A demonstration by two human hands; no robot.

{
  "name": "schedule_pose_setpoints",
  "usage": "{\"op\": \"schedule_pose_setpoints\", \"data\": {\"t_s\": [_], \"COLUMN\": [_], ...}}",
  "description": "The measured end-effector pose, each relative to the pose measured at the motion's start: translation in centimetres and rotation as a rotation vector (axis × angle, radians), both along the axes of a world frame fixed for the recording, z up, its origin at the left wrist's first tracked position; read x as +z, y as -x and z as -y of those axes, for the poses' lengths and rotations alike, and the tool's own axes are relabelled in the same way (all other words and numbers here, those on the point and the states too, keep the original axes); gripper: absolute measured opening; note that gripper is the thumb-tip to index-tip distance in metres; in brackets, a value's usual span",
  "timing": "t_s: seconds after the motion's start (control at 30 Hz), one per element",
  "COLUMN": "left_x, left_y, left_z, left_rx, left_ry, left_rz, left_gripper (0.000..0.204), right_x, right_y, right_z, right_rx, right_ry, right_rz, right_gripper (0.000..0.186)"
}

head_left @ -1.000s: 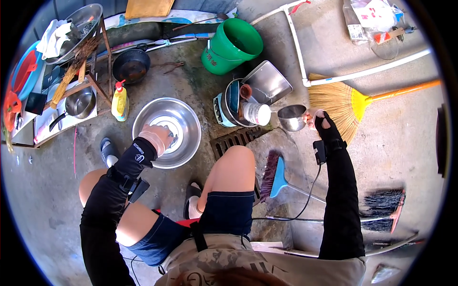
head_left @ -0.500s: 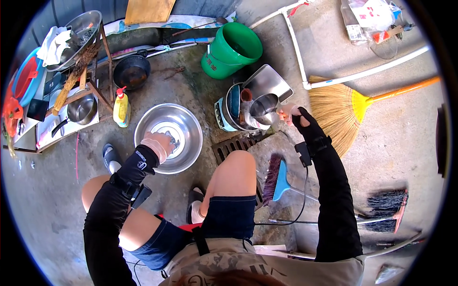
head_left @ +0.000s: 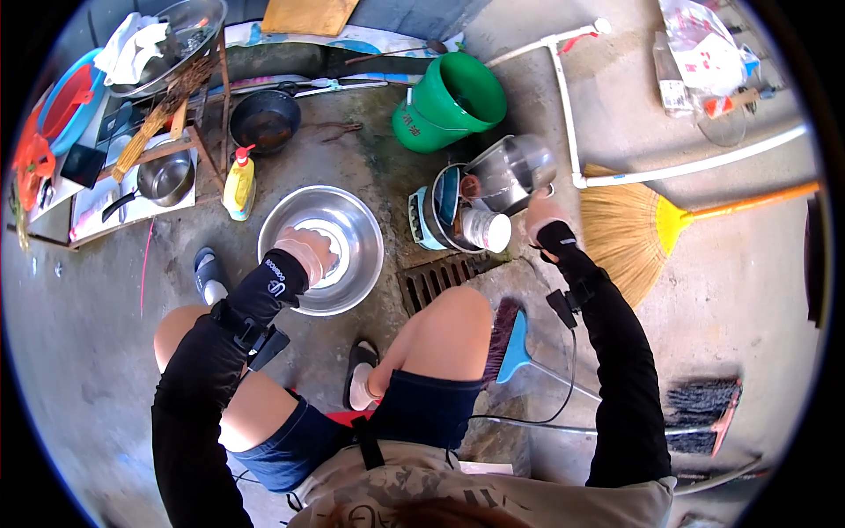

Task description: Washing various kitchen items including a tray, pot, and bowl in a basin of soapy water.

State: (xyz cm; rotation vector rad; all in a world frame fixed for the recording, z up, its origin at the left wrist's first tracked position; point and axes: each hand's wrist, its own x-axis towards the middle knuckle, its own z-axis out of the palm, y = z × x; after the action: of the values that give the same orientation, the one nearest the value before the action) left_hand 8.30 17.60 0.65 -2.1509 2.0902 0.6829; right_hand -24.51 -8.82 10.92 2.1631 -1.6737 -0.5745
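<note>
My left hand, in a thin clear glove, reaches into a wide stainless steel basin on the floor. Its fingers are closed on a grey scrubber, mostly hidden beneath them. Over on the right, my right hand is closed at the edge of a shiny steel container, smeared by motion and tilted; its exact shape is unclear. That container is beside a bucket holding a white-lidded jar, a reddish-brown cup and other vessels.
A green bucket stands beyond. Left of it are a black frying pan, a yellow pump bottle and a low rack with a saucepan. A straw broom, white pipe and blue brush lie right. A floor grate is ahead.
My right hand has shifted slightly, and the steel container has moved up and away from the bucket, uncovering the white-lidded jar. My left hand stays in the basin, now covering more of the scrubber.
</note>
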Motion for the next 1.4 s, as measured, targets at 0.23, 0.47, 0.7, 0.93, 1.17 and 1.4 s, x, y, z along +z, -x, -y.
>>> {"op": "schedule_pose_setpoints", "data": {"t_s": [0.23, 0.47, 0.7, 0.93, 1.17, 1.4], "left_x": [-1.6, -3.0, -3.2, -4.8, -4.4, -4.2], "left_y": [0.1, -0.1, -3.2, -4.4, -4.7, -3.2], "left_z": [0.7, 2.3, 4.5, 6.9, 7.6, 6.4], "left_rx": [0.037, 0.045, 0.126, 0.111, 0.125, 0.119], "left_ry": [-0.012, -0.09, -0.214, -0.239, -0.283, -0.194], "left_rz": [-0.049, -0.112, -0.067, -0.066, -0.061, -0.106], "left_gripper": [0.03, 0.026, 0.026, 0.026, 0.027, 0.026], "right_x": [4.1, -4.0, -12.9, -16.1, -15.9, -12.7], "right_y": [-5.4, -13.8, -18.1, -16.1, -16.3, -14.8], "right_z": [5.0, 22.1, 32.0, 43.4, 39.1, 35.2], "right_rx": [0.194, 0.171, 0.139, -0.734, -1.119, -0.86], "right_ry": [0.217, 0.177, -0.076, -1.084, -1.157, -1.191], "right_rz": [0.226, 0.173, 0.063, 0.826, 1.717, 2.115], "right_gripper": [0.046, 0.036, 0.025, 0.027, 0.02, 0.012]}}
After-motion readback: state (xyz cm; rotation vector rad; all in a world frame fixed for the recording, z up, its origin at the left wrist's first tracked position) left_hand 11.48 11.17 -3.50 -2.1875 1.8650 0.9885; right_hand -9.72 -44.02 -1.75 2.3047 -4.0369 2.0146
